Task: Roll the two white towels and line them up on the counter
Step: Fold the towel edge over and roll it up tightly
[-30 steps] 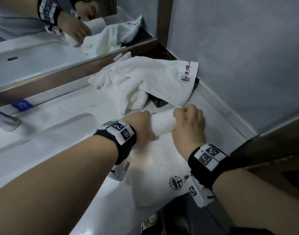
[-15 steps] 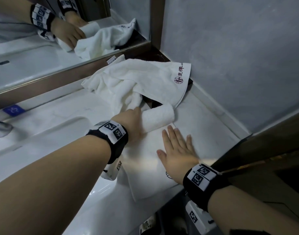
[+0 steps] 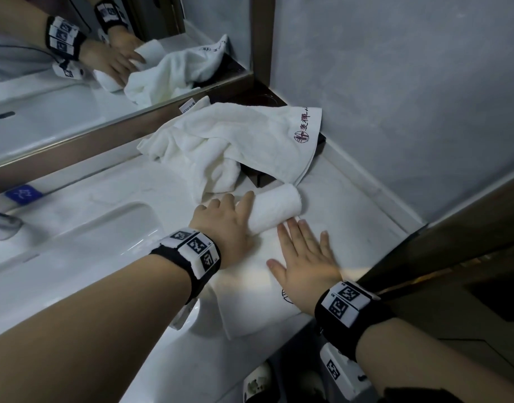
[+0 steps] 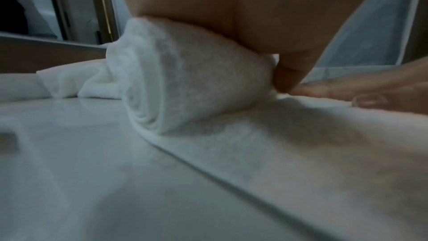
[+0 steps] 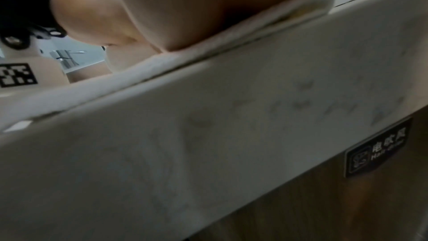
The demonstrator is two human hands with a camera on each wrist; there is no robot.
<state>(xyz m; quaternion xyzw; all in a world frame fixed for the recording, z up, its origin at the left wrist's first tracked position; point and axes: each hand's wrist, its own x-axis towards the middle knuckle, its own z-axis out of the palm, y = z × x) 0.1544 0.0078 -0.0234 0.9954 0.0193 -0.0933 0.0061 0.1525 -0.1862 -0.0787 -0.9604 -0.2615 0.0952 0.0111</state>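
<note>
Occupying the whole lower field was the white marble-look counter [image 3: 357,199], with a moulded basin at its left and a mirror along the back. Next in size, the second towel [image 3: 220,141], white with a dark red crest, lay unrolled and rumpled at the back right corner, draped partly over a dark object that could not be identified. The first towel [image 3: 258,274] lay near the front edge of the counter, its far portion wound into a roll [image 3: 274,207], its near portion spread flat toward the edge. Left hand [image 3: 223,225]: fingers curved over the left end of the roll, thumb tucked at its base in the left wrist view, gripping it. Right hand [image 3: 303,260]: fingers straight and spread, palm pressing the flat portion just short of the roll, clasping nothing. Handling, by estimate: soft, light terry, limp, compressible, not fragile; layers likely to loosen or telescope at the ends if released. Best held across the top of the roll with both hands spaced toward its ends, while the tail is kept taut. Status, judged: first towel about half rolled; second towel not yet begun; lining up outstanding.
</note>
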